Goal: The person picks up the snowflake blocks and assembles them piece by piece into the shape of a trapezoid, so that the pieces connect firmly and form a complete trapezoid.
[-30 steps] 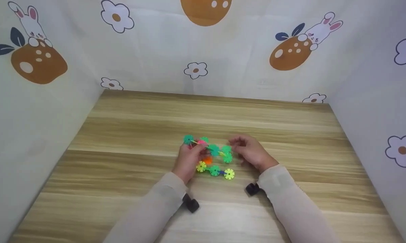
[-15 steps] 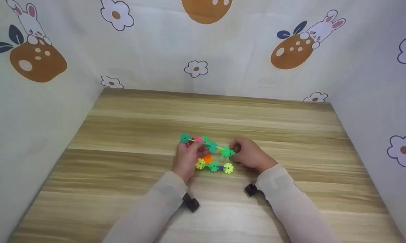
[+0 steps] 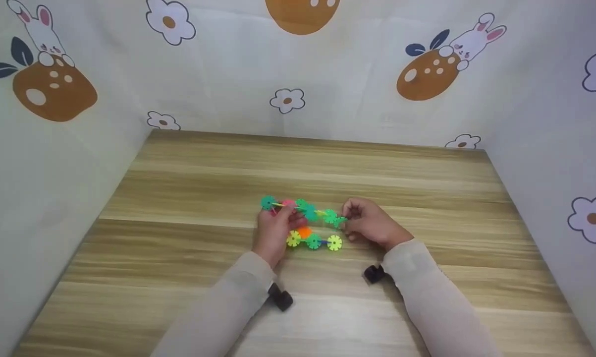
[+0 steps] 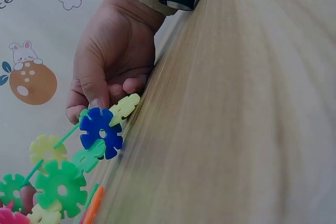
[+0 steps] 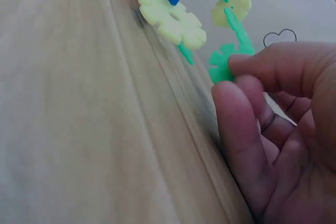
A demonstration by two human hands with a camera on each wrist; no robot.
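Observation:
Snowflake building discs, slotted and flower-shaped, are joined into a branching toy structure of green, yellow, pink, orange and blue pieces. My left hand [image 3: 273, 229] grips the structure around its pink disc [image 3: 288, 204], partly hiding the middle. Thumb and finger of my right hand [image 3: 369, 223] pinch the green disc [image 5: 223, 64] at the right end of the upper branch. Nearer to me, a lower branch ends in a yellow disc [image 3: 334, 243], with a blue disc [image 4: 101, 133] beside it. An orange disc [image 3: 304, 232] sits between the two branches.
The structure is held over a wood-grain table [image 3: 189, 188]. White cloth walls [image 3: 228, 64] printed with rabbits and flowers stand at the back and both sides. A black wrist camera [image 3: 281, 298] hangs under the left cuff, another [image 3: 375, 273] under the right.
One second ago my right hand was beside the upper branch; it now pinches the end green disc. The structure has shifted slightly left and away, and the upper branch looks more stretched out rightward.

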